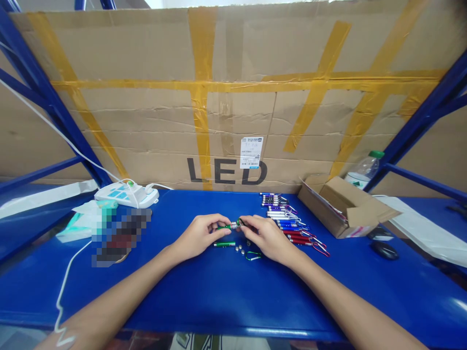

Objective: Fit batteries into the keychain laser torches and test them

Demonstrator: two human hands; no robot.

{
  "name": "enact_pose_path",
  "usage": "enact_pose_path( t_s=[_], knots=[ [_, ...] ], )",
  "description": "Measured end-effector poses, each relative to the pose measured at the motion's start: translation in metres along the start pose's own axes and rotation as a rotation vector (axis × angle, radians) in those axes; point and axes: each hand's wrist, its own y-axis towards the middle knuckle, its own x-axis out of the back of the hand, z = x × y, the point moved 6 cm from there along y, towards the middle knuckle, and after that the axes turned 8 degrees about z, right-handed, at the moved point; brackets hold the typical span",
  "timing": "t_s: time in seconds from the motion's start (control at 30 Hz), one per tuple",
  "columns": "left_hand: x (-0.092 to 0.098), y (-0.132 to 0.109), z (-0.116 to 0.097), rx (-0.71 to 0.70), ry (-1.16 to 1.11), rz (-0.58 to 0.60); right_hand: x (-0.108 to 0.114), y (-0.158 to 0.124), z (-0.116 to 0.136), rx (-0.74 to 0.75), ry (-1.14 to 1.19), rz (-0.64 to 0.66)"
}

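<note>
My left hand (200, 234) is closed round the green barrel of a mini flashlight (233, 226) with a silver section. At its other end, my right hand (265, 237) pinches a small green-and-dark piece, partly hidden by the fingers. Just below the hands, a loose green barrel (224, 244) lies on the blue table (219, 301). Beside it are several small silver button cells (239, 249) and a green carabiner clip (253, 255). A small dark part (248, 243) lies near my right fingers.
Several mini flashlights (288, 223) in purple, silver, blue and red, many with clips, lie in rows at right. Beyond them stand an open cardboard box (343, 209), a bottle (365, 170) and a black mouse (384, 250). A power strip (126, 194) sits back left.
</note>
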Motion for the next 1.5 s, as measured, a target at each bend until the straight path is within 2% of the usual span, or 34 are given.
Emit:
enact_pose_path(
  t_s=[0.17, 0.53, 0.93, 1.2, 1.3, 1.5],
  knots=[
    [0.002, 0.0, -0.004, -0.037, 0.059, 0.002, -0.001, 0.0, -0.001, -0.005, 0.036, -0.039],
    [-0.001, -0.003, -0.006, -0.103, 0.166, 0.029, -0.004, -0.004, -0.003, 0.053, -0.068, -0.082],
    [0.001, -0.005, -0.015, -0.24, 0.311, 0.019, -0.006, -0.003, -0.004, 0.063, 0.019, -0.079],
    [0.001, -0.007, -0.016, -0.289, 0.429, -0.016, -0.002, -0.004, -0.004, 0.074, -0.116, -0.125],
    [0.003, -0.007, -0.014, -0.283, 0.494, -0.032, -0.001, -0.004, -0.012, 0.048, -0.204, -0.078],
    [0.005, -0.005, -0.004, -0.182, 0.562, -0.011, -0.003, -0.008, -0.019, 0.117, -0.31, 0.083]
  ],
)
